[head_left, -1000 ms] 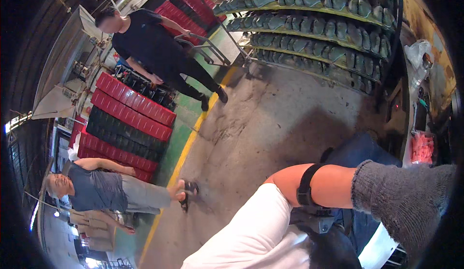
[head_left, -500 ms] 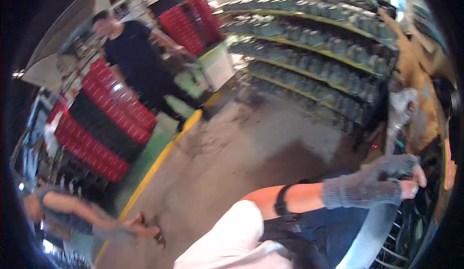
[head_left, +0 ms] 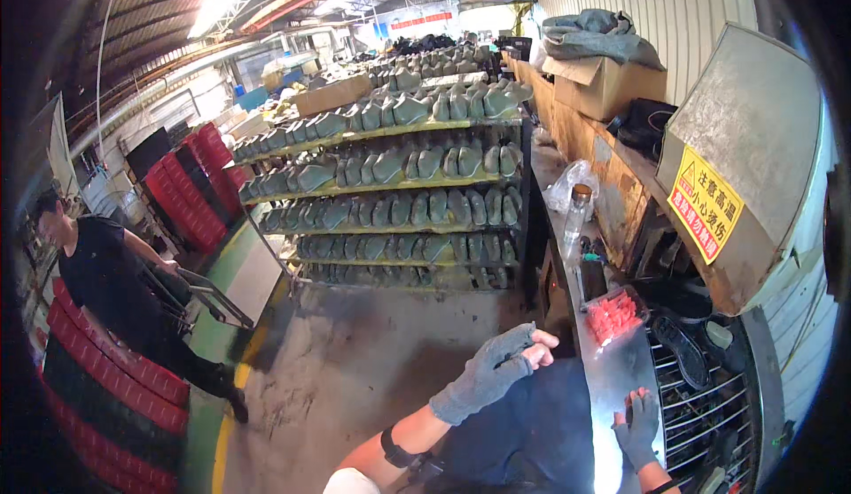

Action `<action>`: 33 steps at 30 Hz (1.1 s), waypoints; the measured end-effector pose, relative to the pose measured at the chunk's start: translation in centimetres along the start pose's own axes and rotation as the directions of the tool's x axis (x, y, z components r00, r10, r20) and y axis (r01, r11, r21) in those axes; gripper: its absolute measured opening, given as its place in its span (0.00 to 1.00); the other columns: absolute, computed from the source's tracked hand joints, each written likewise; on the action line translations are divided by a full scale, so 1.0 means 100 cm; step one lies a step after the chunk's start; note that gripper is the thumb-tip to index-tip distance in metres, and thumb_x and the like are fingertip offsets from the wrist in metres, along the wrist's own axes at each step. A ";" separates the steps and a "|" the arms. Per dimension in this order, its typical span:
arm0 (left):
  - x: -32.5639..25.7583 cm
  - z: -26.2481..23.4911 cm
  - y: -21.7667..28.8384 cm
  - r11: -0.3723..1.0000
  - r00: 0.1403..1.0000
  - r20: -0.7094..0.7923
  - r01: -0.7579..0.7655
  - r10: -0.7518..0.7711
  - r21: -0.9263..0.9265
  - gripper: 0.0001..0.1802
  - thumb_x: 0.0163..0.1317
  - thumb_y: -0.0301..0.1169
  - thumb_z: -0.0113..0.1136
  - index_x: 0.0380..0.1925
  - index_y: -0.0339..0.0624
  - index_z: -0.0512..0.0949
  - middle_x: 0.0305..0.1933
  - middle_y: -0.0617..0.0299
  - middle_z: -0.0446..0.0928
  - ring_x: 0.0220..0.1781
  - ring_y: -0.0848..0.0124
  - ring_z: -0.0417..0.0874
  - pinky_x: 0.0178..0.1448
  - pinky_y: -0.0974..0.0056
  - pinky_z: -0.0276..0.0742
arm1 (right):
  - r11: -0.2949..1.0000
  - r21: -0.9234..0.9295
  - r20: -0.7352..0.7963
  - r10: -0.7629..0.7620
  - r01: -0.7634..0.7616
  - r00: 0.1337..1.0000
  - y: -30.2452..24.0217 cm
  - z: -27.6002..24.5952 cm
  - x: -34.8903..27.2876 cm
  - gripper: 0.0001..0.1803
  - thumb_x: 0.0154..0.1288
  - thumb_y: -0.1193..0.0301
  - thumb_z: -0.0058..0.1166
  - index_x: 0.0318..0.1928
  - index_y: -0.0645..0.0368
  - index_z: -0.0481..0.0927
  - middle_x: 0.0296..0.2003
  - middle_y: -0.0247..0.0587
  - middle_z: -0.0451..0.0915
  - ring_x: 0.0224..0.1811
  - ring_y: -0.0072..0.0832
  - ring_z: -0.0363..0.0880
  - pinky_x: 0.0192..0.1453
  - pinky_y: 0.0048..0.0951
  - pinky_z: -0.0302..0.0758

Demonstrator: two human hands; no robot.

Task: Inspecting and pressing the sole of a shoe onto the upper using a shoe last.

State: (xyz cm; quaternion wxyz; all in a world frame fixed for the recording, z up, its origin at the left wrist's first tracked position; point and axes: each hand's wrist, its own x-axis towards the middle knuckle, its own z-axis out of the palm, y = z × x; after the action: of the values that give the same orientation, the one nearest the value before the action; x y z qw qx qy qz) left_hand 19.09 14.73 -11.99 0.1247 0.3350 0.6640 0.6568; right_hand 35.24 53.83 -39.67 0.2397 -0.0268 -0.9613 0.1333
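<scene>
Rack ahead, workbench at right.
The shelf rack [head_left: 399, 184] stood at 12 o'clock; the workbench [head_left: 612, 379] ran at 2 o'clock, bearing a tray [head_left: 613, 315]; stacked crates [head_left: 106, 388] lay at 9 o'clock.

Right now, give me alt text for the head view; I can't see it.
The person's gloved left hand is raised, empty, over their lap, while the gloved right hand rests on a shiny metal bench beside a tray of red parts. Ahead stands a rack of grey shoe lasts; another person stands at left.
</scene>
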 end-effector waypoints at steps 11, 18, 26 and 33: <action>0.000 -0.010 -0.042 0.960 0.986 -0.097 -0.157 0.138 -0.230 0.15 0.82 0.41 0.50 0.40 0.40 0.75 0.36 0.64 0.77 0.41 0.75 0.80 0.46 0.66 0.78 | 0.989 0.147 -0.080 -0.011 0.023 0.997 0.087 0.033 -0.012 0.30 0.76 0.65 0.54 0.72 0.68 0.72 0.75 0.59 0.68 0.76 0.53 0.68 0.82 0.49 0.61; -0.045 -0.027 -0.030 0.977 0.961 -0.271 -0.112 0.061 -0.179 0.14 0.82 0.40 0.49 0.40 0.42 0.75 0.37 0.63 0.78 0.39 0.75 0.81 0.44 0.66 0.78 | 0.961 -0.078 -0.016 -0.266 0.264 0.964 -0.053 -0.059 0.035 0.26 0.80 0.55 0.57 0.64 0.63 0.78 0.64 0.61 0.78 0.66 0.58 0.77 0.71 0.56 0.75; -0.051 -0.035 -0.030 0.947 0.963 -0.258 -0.152 0.078 -0.282 0.27 0.81 0.52 0.51 0.55 0.36 0.79 0.50 0.55 0.83 0.55 0.67 0.85 0.61 0.60 0.81 | 0.913 0.400 0.033 0.067 -0.074 0.997 -0.034 -0.018 0.018 0.27 0.71 0.66 0.58 0.68 0.62 0.76 0.71 0.57 0.71 0.77 0.53 0.66 0.80 0.51 0.63; -0.010 0.002 0.008 0.405 0.957 -0.250 -0.171 -0.150 -0.898 0.23 0.78 0.41 0.54 0.60 0.32 0.77 0.53 0.47 0.84 0.52 0.60 0.88 0.56 0.58 0.84 | 1.000 -0.015 0.011 -0.003 0.003 1.000 -0.020 0.001 0.024 0.36 0.61 0.61 0.68 0.69 0.57 0.77 0.69 0.55 0.75 0.73 0.53 0.72 0.77 0.51 0.70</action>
State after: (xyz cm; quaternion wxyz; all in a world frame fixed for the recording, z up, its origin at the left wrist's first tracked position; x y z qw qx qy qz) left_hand 20.13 14.23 -11.55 0.1837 0.1161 0.2059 0.9541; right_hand 33.08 52.21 -38.08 0.2345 -0.0264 -0.9636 0.1259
